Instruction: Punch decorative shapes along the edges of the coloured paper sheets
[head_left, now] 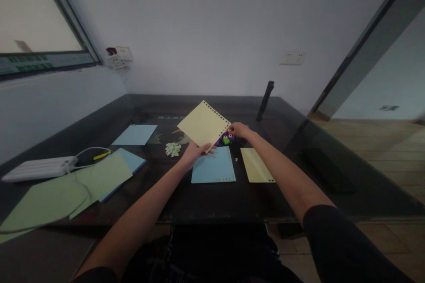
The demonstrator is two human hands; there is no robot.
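A cream-yellow sheet of paper [201, 126], with small holes punched along two edges, is held up tilted above the table. My left hand [195, 154] is closed on its lower corner, thumb on top. At the sheet's right corner, my right hand [241, 130] is closed around a small red paper punch [229, 131], mostly hidden by the fingers. Just below it sits a green punch [226, 140], with purple ones beside it. Under my hands lies a light-blue sheet [214, 167] with holes along its edges. Another yellow sheet [255, 166] lies near my right forearm.
A pile of paper bits [173, 149] lies left of my left hand. Further left are a blue sheet [135, 135], green sheets [102, 174] and a white power strip [40, 169] with its cable. A black upright post [265, 101] stands at the back right.
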